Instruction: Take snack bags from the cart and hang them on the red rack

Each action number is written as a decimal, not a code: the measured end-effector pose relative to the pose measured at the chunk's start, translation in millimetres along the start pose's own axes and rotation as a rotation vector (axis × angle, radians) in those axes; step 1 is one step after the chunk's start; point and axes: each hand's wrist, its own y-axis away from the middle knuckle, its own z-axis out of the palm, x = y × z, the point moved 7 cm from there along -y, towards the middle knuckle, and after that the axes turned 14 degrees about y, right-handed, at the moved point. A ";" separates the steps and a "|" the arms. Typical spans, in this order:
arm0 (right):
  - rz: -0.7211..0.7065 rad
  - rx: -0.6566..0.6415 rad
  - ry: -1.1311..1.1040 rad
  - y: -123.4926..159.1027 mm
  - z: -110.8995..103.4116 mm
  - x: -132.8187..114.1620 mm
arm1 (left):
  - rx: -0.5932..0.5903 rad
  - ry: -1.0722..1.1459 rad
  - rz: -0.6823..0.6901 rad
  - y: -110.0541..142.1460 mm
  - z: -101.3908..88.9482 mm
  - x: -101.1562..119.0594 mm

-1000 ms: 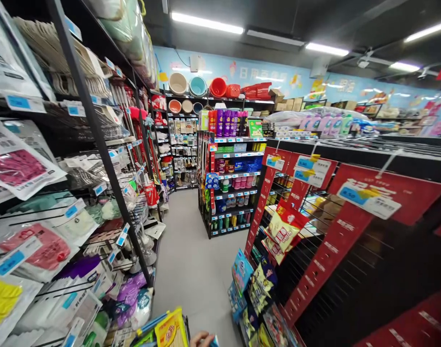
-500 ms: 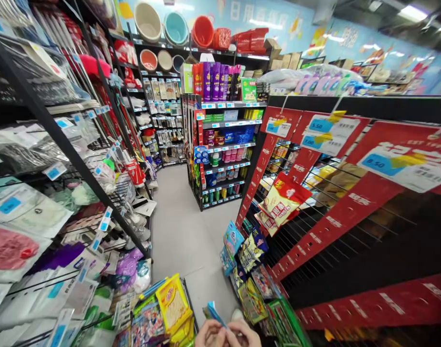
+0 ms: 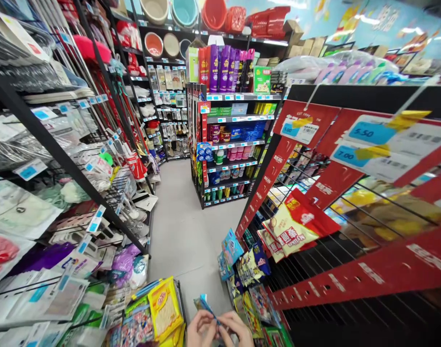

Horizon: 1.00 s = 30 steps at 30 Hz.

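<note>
"What are the hands doing?"

"Both work together at the near edge. The left hand (image 3: 201,328) and the right hand (image 3: 236,327) are drawn close, fingers bent, pinching one small, blue, glossy packet (image 3: 206,304) between their fingertips."

"How does it look?"

"Narrow and thin, shiny like plastic film, its upper end poking out tilted beyond the fingers. Any print is too small to read, and I cannot tell whether it is sealed."

"Where exactly is it?"

"Near middle, above the grey floor (image 3: 177,217), between the goods on either side."

"What lies beside it?"

"Just left, one bright yellow, rectangular plastic pack (image 3: 165,308) tops others whose number is hidden. Right, two light blue pouches (image 3: 230,246) hang one above the other, near a dark blue printed bag (image 3: 252,266)."

"And higher on the right?"

"At least two red-and-cream plastic snack bags (image 3: 296,224), overlapping, under two red hanging cards (image 3: 298,108): one bears one price label, the other two."

"Farther off?"

"One black shelf unit (image 3: 249,98) with six label strips. Far behind, three large round tubs, beige (image 3: 154,9), light blue (image 3: 184,10) and red (image 3: 214,14), above three smaller basins (image 3: 153,44)."
</note>
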 end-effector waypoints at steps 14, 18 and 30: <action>0.130 0.023 -0.007 -86.7 -90.8 16.9 | -0.129 0.002 0.082 -44.8 147.9 33.8; 0.224 0.061 -0.073 -96.5 -96.3 29.0 | -0.156 -0.040 0.087 -58.3 167.1 35.4; 0.287 0.207 0.092 -146.0 -90.1 16.9 | -0.306 -0.107 -0.027 -131.2 189.1 48.0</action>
